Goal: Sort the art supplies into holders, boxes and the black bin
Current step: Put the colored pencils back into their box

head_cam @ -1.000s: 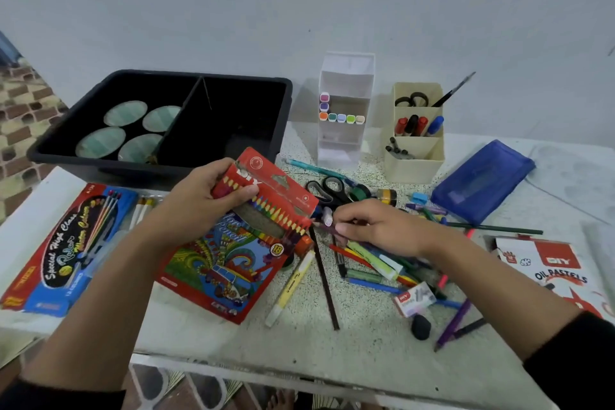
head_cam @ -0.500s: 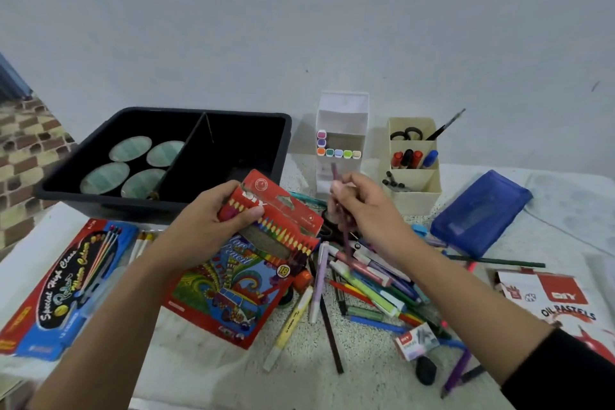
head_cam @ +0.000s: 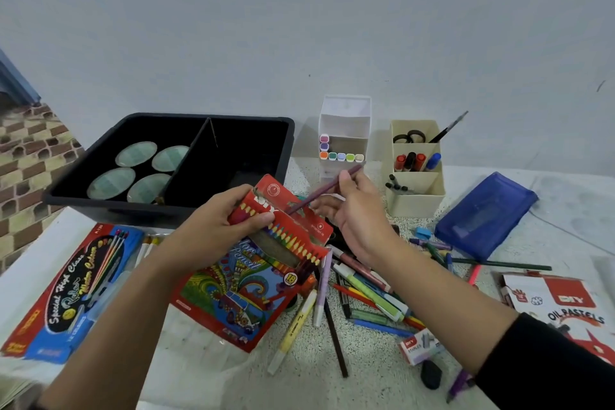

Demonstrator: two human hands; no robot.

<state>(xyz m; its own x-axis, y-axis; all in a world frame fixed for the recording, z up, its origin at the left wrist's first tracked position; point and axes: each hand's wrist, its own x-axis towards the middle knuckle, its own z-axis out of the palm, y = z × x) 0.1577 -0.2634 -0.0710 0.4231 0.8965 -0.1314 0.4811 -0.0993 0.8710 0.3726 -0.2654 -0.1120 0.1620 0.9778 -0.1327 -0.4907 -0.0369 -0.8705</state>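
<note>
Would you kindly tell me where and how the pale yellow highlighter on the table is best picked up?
I'd take the pale yellow highlighter by the near half of its barrel, from above, pinching across its width. It lies flat and slanted; that half rests on bare table, while its far end sits close beside the lilac pen and the flat pencil pack.

A slim purple pencil [head_cam: 319,192], pinched in the right hand [head_cam: 356,210], slants with its lower end at the open flap of a red coloured-pencil box [head_cam: 293,233], which the left hand [head_cam: 216,230] grips tilted just in front of the black bin [head_cam: 166,208].
</note>
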